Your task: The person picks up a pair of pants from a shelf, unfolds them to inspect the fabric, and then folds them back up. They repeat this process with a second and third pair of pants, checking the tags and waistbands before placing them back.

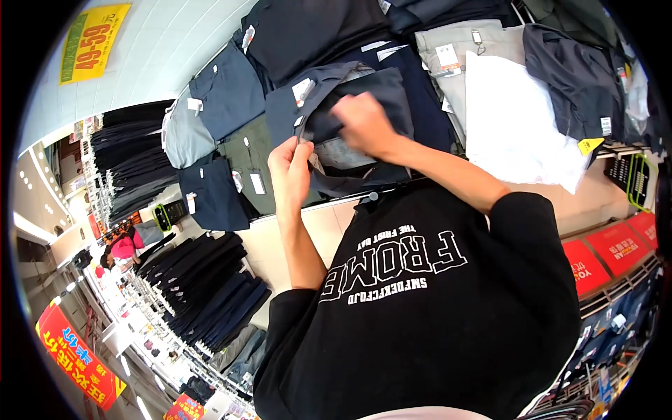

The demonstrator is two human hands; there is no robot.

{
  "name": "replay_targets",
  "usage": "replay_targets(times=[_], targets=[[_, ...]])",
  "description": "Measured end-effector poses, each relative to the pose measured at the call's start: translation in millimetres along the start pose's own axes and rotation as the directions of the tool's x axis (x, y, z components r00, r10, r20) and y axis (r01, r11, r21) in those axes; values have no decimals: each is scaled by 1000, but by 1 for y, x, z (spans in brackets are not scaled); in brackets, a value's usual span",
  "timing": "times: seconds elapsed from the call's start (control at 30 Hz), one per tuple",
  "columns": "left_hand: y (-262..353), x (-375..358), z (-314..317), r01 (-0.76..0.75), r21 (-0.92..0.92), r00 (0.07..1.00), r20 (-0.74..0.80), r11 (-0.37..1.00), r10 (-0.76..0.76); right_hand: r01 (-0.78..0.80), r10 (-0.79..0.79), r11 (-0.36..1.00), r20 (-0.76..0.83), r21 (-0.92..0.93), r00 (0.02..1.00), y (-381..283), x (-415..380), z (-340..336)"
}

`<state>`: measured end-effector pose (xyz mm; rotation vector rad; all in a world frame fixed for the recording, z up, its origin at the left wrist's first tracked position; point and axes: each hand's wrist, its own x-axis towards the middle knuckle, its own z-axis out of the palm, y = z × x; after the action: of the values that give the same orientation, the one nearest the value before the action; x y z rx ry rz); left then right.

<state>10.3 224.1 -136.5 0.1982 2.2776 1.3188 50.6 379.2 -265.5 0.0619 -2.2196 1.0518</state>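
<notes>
Fingers of our left hand [290,169] are pinching the waistband [301,128] of dark trousers [393,94]; our right hand [364,122] is curling, blurred, at the opening, its hold unclear. The trousers are lying among folded clothes [318,35], a yellow sign [94,43] showing beyond

A: Wall and floor?
B: White panelled wall [161,56], yellow price sign [94,43]; beige tiled floor [260,245].
A: Left side?
B: Dark hanging clothes [133,157], red hanging sign [80,357], small bright ceiling lights [49,178].
</notes>
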Motion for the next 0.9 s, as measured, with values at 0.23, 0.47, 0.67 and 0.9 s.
replay_targets(times=[0.23, 0.47, 0.67, 0.9], targets=[[-21, 7, 41, -223, 196, 974, 91, 955, 209, -631, 622, 730, -636, 262, 456, 88, -116, -187], [-75, 23, 110, -374, 330, 912, 301, 867, 279, -776, 779, 406, -627, 483, 17, 103, -166, -247], [-90, 31, 118, -399, 357, 914, 231, 845, 334, -953, 697, 302, -679, -16, 232, 97, -140, -239], [-100, 38, 121, -375, 365, 927, 156, 852, 341, -933, 918, 115, -395, 342, -32, 161, -163, -287]])
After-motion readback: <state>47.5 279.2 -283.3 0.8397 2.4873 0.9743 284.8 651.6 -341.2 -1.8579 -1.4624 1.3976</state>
